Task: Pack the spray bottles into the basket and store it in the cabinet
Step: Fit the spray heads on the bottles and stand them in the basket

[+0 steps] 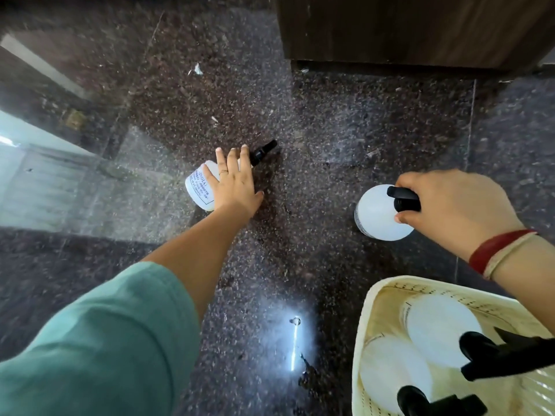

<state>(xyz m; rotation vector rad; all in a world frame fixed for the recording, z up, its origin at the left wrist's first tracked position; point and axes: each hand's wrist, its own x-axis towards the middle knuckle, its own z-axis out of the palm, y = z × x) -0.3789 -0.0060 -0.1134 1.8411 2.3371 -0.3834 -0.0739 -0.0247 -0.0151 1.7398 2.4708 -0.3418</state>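
Observation:
A white spray bottle with a black nozzle and a printed label point(198, 187) lies on its side on the dark granite floor. My left hand point(232, 181) lies flat over it, fingers spread, not closed around it. My right hand point(450, 205) grips the black trigger head of an upright white spray bottle point(378, 214) standing on the floor. A cream plastic basket point(365, 310) sits at the lower right, holding two white spray bottles point(438, 325) point(390, 370) with black trigger heads.
A dark wooden cabinet base point(420, 31) stands at the top right, beyond the bottles. Small bits of debris point(198, 69) lie on the floor. A bright light reflection point(295, 340) shows on the floor near the basket.

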